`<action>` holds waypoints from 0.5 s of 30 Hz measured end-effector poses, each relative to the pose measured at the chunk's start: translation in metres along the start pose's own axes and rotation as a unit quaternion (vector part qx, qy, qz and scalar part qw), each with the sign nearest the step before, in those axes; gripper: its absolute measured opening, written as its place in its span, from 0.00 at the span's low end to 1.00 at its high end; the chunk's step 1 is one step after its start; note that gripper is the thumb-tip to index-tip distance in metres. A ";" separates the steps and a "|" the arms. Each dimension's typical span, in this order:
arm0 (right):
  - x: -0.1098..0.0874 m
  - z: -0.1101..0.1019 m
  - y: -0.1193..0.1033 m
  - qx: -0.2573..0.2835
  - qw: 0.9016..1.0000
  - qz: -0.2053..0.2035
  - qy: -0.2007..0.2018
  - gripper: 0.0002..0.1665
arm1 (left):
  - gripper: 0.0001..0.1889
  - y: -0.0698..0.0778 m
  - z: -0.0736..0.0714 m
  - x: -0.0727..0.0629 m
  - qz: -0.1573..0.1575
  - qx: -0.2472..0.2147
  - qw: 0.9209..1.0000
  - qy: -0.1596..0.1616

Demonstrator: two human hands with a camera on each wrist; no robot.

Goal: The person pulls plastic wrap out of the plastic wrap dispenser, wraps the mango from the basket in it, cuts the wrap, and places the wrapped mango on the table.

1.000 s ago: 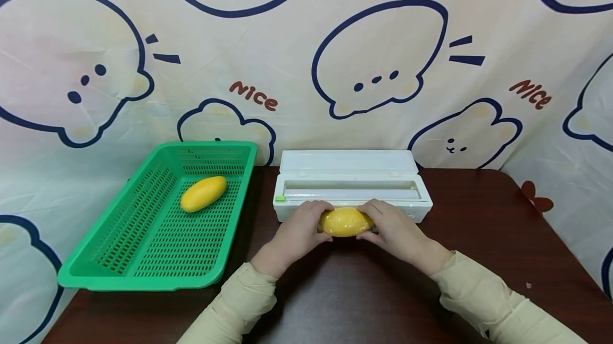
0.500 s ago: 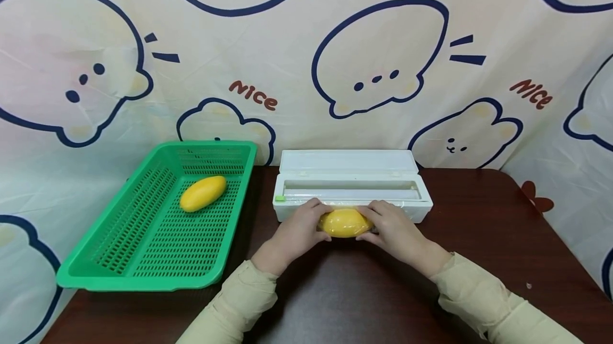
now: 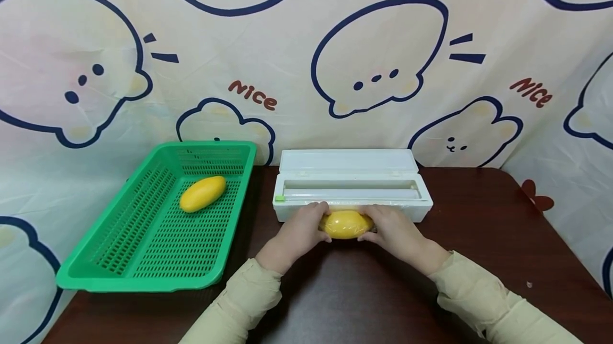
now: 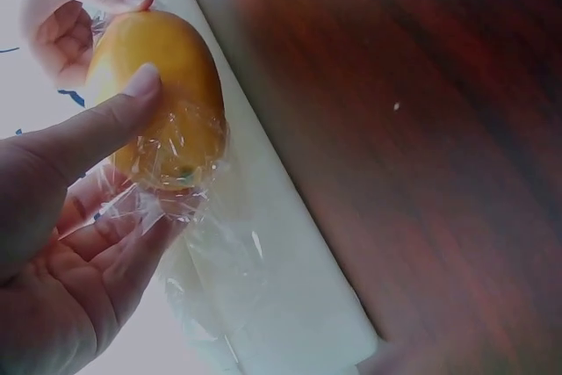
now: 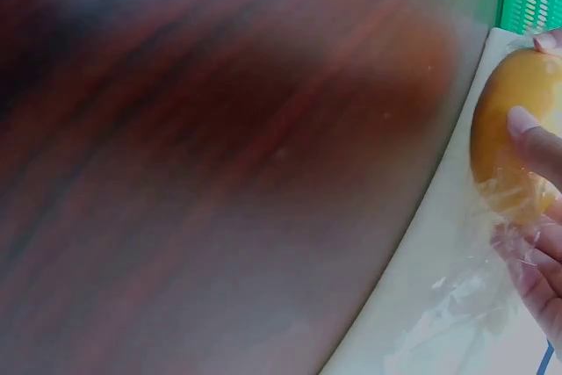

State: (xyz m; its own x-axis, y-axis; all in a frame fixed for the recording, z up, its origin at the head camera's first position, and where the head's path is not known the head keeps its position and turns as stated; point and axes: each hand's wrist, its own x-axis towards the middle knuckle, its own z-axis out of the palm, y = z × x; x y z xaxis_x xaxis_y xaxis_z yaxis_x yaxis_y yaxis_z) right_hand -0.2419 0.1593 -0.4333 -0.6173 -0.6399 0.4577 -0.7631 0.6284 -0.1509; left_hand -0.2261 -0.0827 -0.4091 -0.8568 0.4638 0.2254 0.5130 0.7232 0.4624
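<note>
A yellow mango is held between both hands, just in front of the white cling film dispenser. My left hand grips one end, its thumb pressing on the near face and the other fingers behind. At the opposite end my right hand grips it likewise, thumb on the skin. Clear cling film covers part of the mango and bunches in wrinkles at its ends. In the left wrist view the film trails down over the dispenser's front.
To the left stands a green plastic basket holding another yellow mango. The dispenser's lid is raised, with a film roll inside and a green slider at its left. Dark wooden table lies beneath; a patterned cloth hangs behind.
The mango has tipped slightly and moved a little toward the person. Both hands shift their grip slightly on it; the basket and dispenser stay in place.
</note>
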 end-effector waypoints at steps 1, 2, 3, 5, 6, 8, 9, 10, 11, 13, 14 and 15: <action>0.001 0.000 0.000 0.002 1.000 0.002 -0.003 0.33 | 0.22 0.000 -0.001 0.001 -0.005 -0.001 1.000 -0.005; 0.001 0.000 0.000 0.004 1.000 0.005 -0.007 0.32 | 0.22 0.000 -0.001 0.002 -0.009 -0.002 1.000 -0.009; 0.002 -0.001 -0.001 0.006 1.000 0.008 -0.012 0.31 | 0.21 0.000 -0.002 0.003 -0.012 -0.003 1.000 -0.013; 0.004 -0.002 -0.002 0.008 1.000 0.013 -0.020 0.30 | 0.21 0.001 -0.002 0.004 -0.017 -0.005 1.000 -0.020; 0.004 -0.003 -0.003 0.009 1.000 0.015 -0.024 0.29 | 0.21 0.001 -0.002 0.004 -0.018 -0.005 1.000 -0.022; 0.005 -0.004 -0.004 0.010 0.999 0.022 -0.033 0.28 | 0.20 0.001 -0.002 0.005 -0.018 -0.004 0.999 -0.026; 0.005 -0.004 -0.004 0.010 0.999 0.024 -0.036 0.27 | 0.20 0.001 -0.001 0.005 -0.019 -0.006 0.999 -0.029; 0.005 -0.004 -0.004 0.011 0.999 0.026 -0.040 0.27 | 0.20 0.001 -0.001 0.005 -0.020 -0.006 0.999 -0.032; 0.006 -0.004 -0.004 0.011 0.999 0.028 -0.044 0.26 | 0.19 0.000 -0.001 0.006 -0.020 -0.006 0.999 -0.035; 0.006 -0.004 -0.004 0.011 0.998 0.032 -0.050 0.25 | 0.18 0.000 -0.001 0.006 -0.023 -0.006 0.999 -0.042; 0.006 -0.003 -0.004 0.011 0.998 0.033 -0.052 0.26 | 0.18 0.000 -0.001 0.007 -0.024 -0.007 0.999 -0.045; 0.006 -0.003 -0.004 0.009 0.998 0.032 -0.052 0.26 | 0.18 0.000 -0.001 0.007 -0.024 -0.006 0.999 -0.046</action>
State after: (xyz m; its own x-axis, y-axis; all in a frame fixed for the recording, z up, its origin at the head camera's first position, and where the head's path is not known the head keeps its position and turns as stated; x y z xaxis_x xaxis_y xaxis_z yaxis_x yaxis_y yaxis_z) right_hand -0.2421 0.1544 -0.4269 -0.6813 -0.6414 0.3527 -0.7237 0.6627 -0.1927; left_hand -0.2323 -0.0802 -0.4071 -0.8718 0.4742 0.1225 0.4701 0.7399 0.4812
